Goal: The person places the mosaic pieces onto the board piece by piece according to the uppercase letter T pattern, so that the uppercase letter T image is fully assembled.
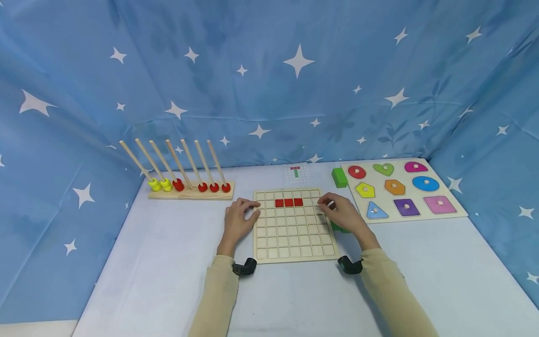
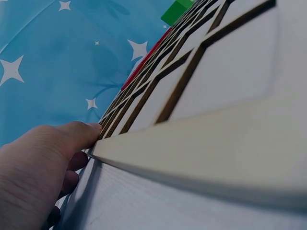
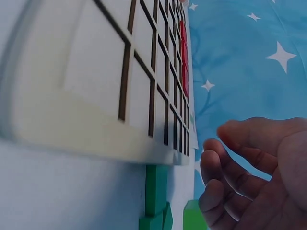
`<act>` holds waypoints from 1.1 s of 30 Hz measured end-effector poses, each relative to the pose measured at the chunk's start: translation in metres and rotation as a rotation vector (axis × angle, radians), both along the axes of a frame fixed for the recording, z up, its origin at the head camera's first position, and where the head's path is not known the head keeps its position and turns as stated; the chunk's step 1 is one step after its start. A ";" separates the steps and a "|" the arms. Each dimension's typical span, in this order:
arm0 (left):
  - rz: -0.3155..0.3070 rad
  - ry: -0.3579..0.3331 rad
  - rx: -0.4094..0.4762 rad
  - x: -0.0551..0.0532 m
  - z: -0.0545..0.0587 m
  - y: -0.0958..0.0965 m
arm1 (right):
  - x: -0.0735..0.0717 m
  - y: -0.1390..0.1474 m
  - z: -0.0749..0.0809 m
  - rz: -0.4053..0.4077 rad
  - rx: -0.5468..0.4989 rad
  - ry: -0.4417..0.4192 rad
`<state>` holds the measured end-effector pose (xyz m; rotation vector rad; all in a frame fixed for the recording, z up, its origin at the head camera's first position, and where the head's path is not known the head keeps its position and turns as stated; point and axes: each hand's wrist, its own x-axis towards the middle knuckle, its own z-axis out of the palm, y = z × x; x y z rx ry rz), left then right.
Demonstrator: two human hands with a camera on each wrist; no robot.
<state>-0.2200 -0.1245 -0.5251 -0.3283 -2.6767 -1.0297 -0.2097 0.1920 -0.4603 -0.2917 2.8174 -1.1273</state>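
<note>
A wooden grid board (image 1: 294, 259) lies in the middle of the table. Three red squares (image 1: 288, 202) form a row near its far side. My left hand (image 1: 237, 222) holds the board's left edge; in the left wrist view a fingertip (image 2: 93, 128) rests on the rim, with other fingers curled lower down. Over the right edge hovers my right hand (image 1: 343, 213), fingers loosely bent with nothing between them in the right wrist view. Green blocks (image 3: 156, 191) lie beside the board, partly hidden below this hand in the head view.
Behind the board lies a small pattern card (image 1: 296, 173) with red and green squares. Another green block (image 1: 339, 178) stands right of it. A shape puzzle board (image 1: 381, 208) is at right; a bead rack (image 1: 191, 193) with tall pegs stands back left. A starry curtain (image 1: 269, 93) hangs behind.
</note>
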 end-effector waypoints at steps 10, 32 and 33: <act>0.001 0.014 0.014 0.000 0.000 0.000 | 0.018 0.016 0.001 -0.015 0.064 -0.028; 0.005 0.005 0.016 0.000 0.001 0.001 | 0.054 0.047 -0.011 -0.030 0.210 -0.031; 0.006 0.001 0.015 0.000 0.001 0.000 | 0.054 0.047 -0.011 -0.034 0.206 -0.035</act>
